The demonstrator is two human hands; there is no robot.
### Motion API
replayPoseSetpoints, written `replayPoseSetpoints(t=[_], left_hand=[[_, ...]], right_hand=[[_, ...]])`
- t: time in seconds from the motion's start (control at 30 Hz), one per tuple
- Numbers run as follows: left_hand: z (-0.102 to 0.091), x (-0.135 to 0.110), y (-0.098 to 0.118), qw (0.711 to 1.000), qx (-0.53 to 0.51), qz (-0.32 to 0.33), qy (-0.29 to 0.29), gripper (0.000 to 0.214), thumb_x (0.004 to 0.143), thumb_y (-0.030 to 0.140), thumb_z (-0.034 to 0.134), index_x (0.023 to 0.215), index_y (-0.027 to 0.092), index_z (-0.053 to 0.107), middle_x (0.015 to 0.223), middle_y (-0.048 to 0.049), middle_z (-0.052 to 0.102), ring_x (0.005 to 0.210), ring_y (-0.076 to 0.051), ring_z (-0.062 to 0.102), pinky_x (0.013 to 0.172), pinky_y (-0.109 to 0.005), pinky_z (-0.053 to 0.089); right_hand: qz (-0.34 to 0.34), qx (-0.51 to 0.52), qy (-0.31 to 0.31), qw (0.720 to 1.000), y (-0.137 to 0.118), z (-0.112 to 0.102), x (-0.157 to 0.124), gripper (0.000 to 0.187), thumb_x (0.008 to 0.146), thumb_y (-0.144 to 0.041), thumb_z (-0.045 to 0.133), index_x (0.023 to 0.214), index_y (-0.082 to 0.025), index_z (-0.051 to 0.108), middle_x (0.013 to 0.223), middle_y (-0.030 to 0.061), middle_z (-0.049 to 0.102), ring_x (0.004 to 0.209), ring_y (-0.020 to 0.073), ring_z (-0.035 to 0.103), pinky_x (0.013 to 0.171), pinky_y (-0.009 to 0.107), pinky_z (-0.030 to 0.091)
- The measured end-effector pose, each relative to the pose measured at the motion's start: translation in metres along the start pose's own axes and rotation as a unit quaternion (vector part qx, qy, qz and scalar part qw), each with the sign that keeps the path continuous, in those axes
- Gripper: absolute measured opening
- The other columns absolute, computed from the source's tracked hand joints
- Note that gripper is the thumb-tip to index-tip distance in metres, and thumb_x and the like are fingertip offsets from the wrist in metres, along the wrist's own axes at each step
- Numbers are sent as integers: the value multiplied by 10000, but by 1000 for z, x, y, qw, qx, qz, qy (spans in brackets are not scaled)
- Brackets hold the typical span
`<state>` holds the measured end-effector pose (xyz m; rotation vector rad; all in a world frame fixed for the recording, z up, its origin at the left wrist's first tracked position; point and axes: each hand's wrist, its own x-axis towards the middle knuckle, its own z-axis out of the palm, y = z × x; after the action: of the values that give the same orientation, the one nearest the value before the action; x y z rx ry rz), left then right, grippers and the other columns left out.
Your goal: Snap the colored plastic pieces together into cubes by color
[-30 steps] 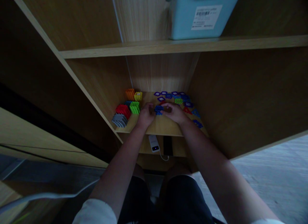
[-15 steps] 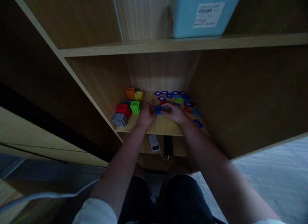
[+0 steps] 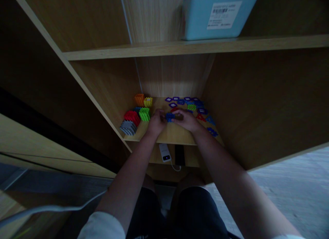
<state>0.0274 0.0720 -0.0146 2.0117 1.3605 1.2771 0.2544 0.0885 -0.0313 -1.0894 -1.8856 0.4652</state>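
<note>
Both my hands reach into a low wooden shelf compartment (image 3: 177,136). My left hand (image 3: 156,122) and my right hand (image 3: 187,119) meet over a small cluster of blue interlocking pieces (image 3: 169,117), fingers pinched on it from either side. To the left stand built cubes: grey (image 3: 128,127), red (image 3: 132,117), green (image 3: 144,114), yellow (image 3: 147,102) and orange (image 3: 139,99). Several loose flat blue and purple pieces (image 3: 197,104) lie scattered behind and to the right of my right hand, with one green piece (image 3: 191,107) among them.
A light blue bin (image 3: 217,13) with a white label sits on the shelf above. A white power bank (image 3: 165,152) with a cable lies on a lower ledge, beside a dark slot. My knees in dark shorts are below. Grey floor shows at right.
My hands have stayed together on the blue cluster, shifting only slightly. The view has tipped a little.
</note>
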Motion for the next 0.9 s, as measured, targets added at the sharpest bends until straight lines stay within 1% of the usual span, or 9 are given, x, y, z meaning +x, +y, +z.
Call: replayPoseSetpoints(t=[0.13,0.23,0.3,0.37,0.43,0.5,0.63,0.77,0.9], left_hand=[[-1,0,1,1000,-6,-9,-5,451,844,47,692,1254,215,611,1013,-60,759,914,-224,736,877,-372,587],[-1,-1,2,1000,-7,-14,-4,444,844,44,681,1250,206,608,1018,-69,764,934,-236,745,895,-384,591],[-1,-1,3,1000,-4,-13,4,427,849,46,667,1241,203,610,1021,-76,768,951,-248,751,907,-393,595],[-1,-1,2,1000,2,-11,12,407,856,48,654,1229,208,613,1022,-78,772,958,-252,754,909,-396,600],[0,0,1,1000,5,-12,13,401,863,52,648,1228,215,614,1009,-72,774,945,-251,756,900,-393,605],[0,0,1,1000,6,-13,11,404,867,55,647,1236,215,613,997,-68,776,927,-248,756,897,-392,608],[-2,-1,1,1000,9,-10,12,393,867,48,643,1223,211,614,1007,-72,777,936,-249,756,921,-405,613],[-3,-2,5,1000,13,-11,11,370,885,42,633,1214,210,613,1015,-83,775,941,-259,758,917,-415,615],[-4,-1,8,1000,15,-24,-3,362,896,34,636,1222,189,616,1030,-102,779,951,-273,759,915,-433,615]], right_hand=[[5,-20,-2,1000,-5,-2,-2,364,886,-462,882,1197,-302,782,1147,54,821,1039,301,776,982,502,635],[8,-29,11,999,-8,-5,-1,344,949,-509,804,1214,-292,771,1151,63,811,1028,290,766,963,484,631],[-6,-42,39,998,-8,-7,1,293,1021,-524,702,1176,-286,774,1164,78,805,1067,289,758,1001,484,616],[-20,-86,75,993,-5,-9,6,273,1067,-480,607,1105,-273,781,1154,102,800,1118,303,740,1069,507,586],[-15,-152,106,983,2,-10,12,282,1068,-410,556,1055,-252,788,1149,131,794,1163,331,715,1134,551,544],[-2,-204,117,972,10,-9,18,276,1039,-355,552,1069,-229,796,1213,156,787,1230,357,686,1182,592,503],[1,-238,79,968,27,-4,31,289,966,-306,635,1198,-237,793,1391,159,758,1404,376,602,1257,620,430],[42,-226,48,972,42,-2,45,307,948,-345,714,1216,-216,788,1464,187,728,1510,408,526,1314,658,321],[64,-244,36,967,50,-1,54,340,942,-335,708,1257,-234,789,1507,182,704,1546,447,489,1300,712,311]])
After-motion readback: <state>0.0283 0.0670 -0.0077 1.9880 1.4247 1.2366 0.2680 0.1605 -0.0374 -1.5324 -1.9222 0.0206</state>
